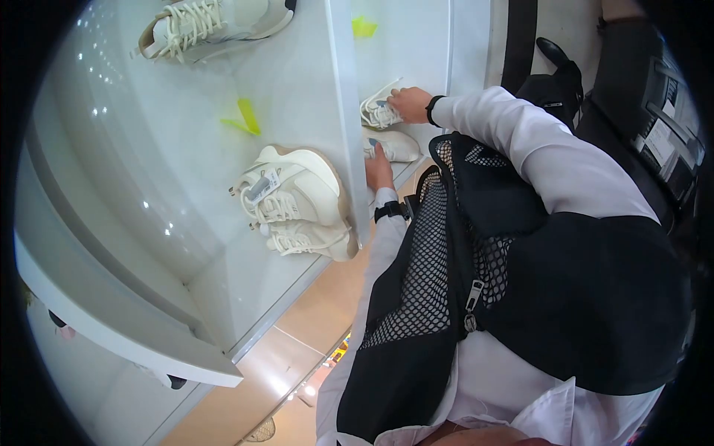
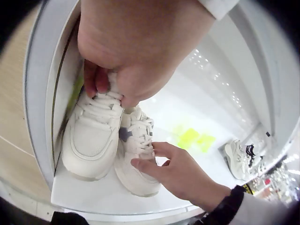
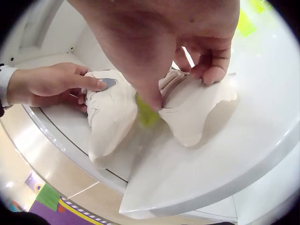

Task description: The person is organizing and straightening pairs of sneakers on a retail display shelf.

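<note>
White shelf (image 1: 405,44): carries the handled pair, across the divider (image 1: 342,111) from other sneakers (image 1: 312,186).
Cream sneakers (image 2: 91,140): stand side by side near the shelf's front edge; look mid-adjustment.
Left hand (image 1: 379,175): grips the nearer sneaker (image 1: 401,147), thumb on its grey patch (image 3: 110,83).
Right hand (image 1: 410,105): clasps the farther sneaker (image 3: 190,124), fingers curled.
Laces (image 2: 140,129): next move probably calls for light fingers, keeping both toes aligned before letting go.
</note>
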